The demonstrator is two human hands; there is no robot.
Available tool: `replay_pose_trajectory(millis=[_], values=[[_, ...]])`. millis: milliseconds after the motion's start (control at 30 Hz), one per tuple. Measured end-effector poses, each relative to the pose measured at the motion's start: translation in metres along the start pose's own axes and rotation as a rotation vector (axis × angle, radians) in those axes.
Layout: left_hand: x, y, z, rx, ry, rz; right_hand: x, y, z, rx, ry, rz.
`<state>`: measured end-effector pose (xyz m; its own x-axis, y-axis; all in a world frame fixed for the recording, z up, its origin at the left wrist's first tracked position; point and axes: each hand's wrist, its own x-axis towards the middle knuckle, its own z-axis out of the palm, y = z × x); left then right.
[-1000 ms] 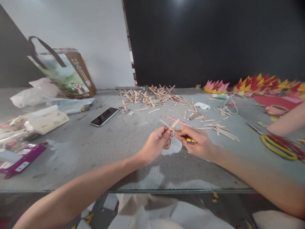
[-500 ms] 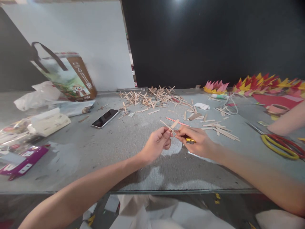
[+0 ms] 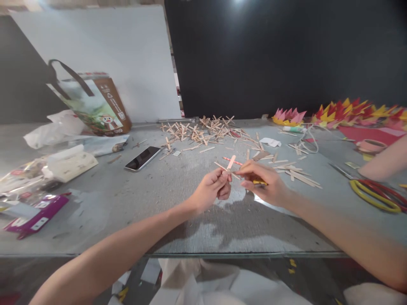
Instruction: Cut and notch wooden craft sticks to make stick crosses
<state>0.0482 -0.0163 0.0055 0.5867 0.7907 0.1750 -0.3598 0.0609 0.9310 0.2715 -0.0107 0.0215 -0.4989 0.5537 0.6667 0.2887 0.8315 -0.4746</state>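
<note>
**Our left hand (image 3: pixel 212 187) grips 2 crossed sticks (image 3: pixel 232 162)**

From the left, we see a phone (image 3: pixel 143 158) flat on the grey table (image 3: pixel 136 201). Our left hand pinches the crossed sticks between thumb and fingers, above the table. Our right hand (image 3: pixel 271 183) is curled around a yellow tool (image 3: pixel 260 182), its index finger near the sticks; we cannot tell whether it touches them. Farther right lie loose sticks (image 3: pixel 301 177), then scissors (image 3: pixel 365 184) beside another person's arm (image 3: pixel 384 160).

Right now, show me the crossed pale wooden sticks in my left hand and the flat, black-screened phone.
Crossed pale wooden sticks (image 3: pixel 232 162): head view, on the broad face of one stick.
Flat, black-screened phone (image 3: pixel 143 158): head view, on the middle of its dark screen.
</note>
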Motion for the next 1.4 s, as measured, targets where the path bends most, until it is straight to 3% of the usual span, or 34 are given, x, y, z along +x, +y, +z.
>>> replay_pose_trajectory(millis=[100, 200, 333, 467, 567, 700, 900, 1400], values=[[0.000, 0.000, 0.000, -0.074, -0.035, -0.083, 0.004, -0.002, 0.003, 0.082, 0.070, 0.175], [0.000, -0.002, 0.000, -0.069, -0.042, -0.119, 0.006, -0.006, 0.007, 0.167, -0.005, 0.299], [-0.003, -0.005, -0.004, 0.143, -0.024, -0.111, 0.007, -0.013, 0.008, 0.201, -0.041, 0.389], [-0.009, -0.005, -0.008, 0.525, 0.112, 0.127, 0.005, -0.013, 0.008, 0.189, -0.007, 0.402], [-0.011, 0.001, -0.009, 0.600, 0.152, 0.282, 0.005, -0.012, 0.008, 0.190, 0.000, 0.400], [-0.008, 0.010, -0.010, 0.649, 0.130, 0.347, 0.005, -0.013, 0.008, 0.164, 0.005, 0.373], [-0.004, 0.006, -0.012, 0.474, 0.032, 0.273, 0.003, -0.018, 0.010, 0.210, -0.006, 0.394], [-0.005, -0.002, -0.003, 0.322, 0.150, 0.258, 0.000, -0.021, 0.014, 0.333, -0.002, 0.443]])
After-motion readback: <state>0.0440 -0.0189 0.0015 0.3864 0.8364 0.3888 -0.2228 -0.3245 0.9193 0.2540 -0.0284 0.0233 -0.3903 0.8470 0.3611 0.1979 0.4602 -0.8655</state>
